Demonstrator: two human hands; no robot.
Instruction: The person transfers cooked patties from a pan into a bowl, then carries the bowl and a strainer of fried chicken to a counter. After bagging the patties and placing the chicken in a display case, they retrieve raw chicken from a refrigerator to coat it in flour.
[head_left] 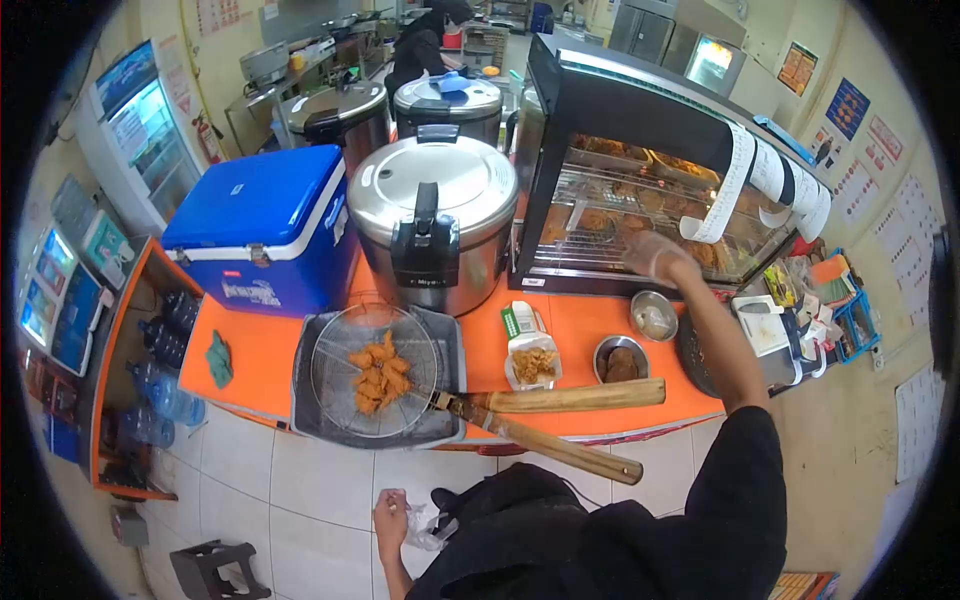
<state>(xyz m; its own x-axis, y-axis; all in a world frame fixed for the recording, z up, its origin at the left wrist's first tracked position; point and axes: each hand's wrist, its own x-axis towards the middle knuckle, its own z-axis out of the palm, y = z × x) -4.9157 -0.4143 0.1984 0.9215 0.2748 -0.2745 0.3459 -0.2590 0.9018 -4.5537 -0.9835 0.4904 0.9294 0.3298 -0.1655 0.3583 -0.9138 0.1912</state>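
My right hand (650,258), smeared by motion and seemingly in a clear glove, is in front of the glass of the food warmer (625,205). My left hand (392,515) is low beside my body, its fingers curled, with a clear plastic bag or glove (428,527) hanging by it. Fried pieces (379,380) lie in a wire strainer (335,345) over a grey tub (455,350). The strainer's wooden handles (580,397) reach right. Between tub and warmer stand an open box (533,365) of fried food and two metal bowls (653,316), (620,360).
A blue cooler (255,225) and a large steel cooker (433,195) stand behind the tub on the orange counter (255,345). A green cloth (219,360) lies at left. Another person (420,50) in dark clothes works at the back. A stool (218,570) is on the floor.
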